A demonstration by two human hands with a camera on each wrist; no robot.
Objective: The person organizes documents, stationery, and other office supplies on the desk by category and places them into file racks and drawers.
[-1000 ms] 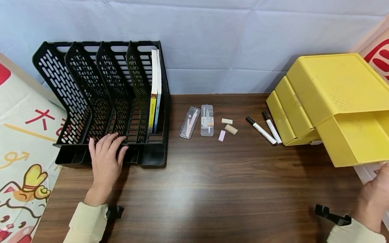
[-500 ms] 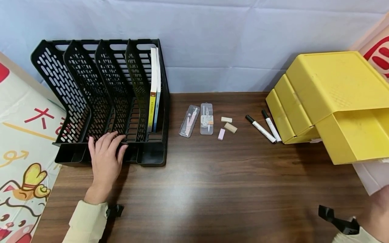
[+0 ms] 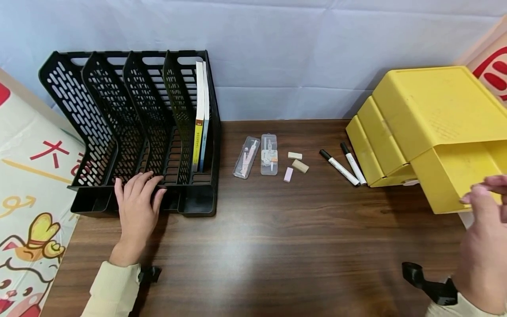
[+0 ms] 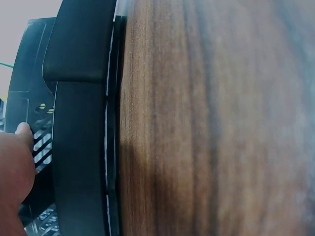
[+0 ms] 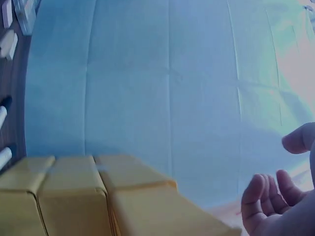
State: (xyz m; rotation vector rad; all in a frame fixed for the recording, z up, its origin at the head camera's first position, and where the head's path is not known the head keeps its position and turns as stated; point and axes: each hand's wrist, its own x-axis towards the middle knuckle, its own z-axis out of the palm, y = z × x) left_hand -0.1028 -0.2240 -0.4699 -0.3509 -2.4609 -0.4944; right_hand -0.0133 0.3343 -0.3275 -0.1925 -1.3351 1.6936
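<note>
My left hand (image 3: 137, 207) rests on the front ledge of a black file rack (image 3: 170, 188), fingertips bent a little over the edge. In the left wrist view the thumb (image 4: 23, 130) lies against the rack's plastic. At the right my right hand (image 3: 485, 237) hovers in front of a yellow drawer unit (image 3: 455, 103), fingers loosely bent with nothing between them. The unit's top drawer (image 3: 445, 185) stands pulled out, and its visible inside is bare. From the right wrist view, the fingers (image 5: 253, 196) appear apart from the yellow drawers.
Two books (image 3: 199, 132) stand in the rack's right slot. Mid-table lie two clear compass cases (image 3: 246, 157), several erasers (image 3: 300, 166) and two black-capped white markers (image 3: 343, 173). A pale cloth (image 3: 285, 57) hangs behind the table.
The right hand lets go of the top drawer's front, drops back toward the lower right, then rises before the drawer again. My left hand stays on the rack.
</note>
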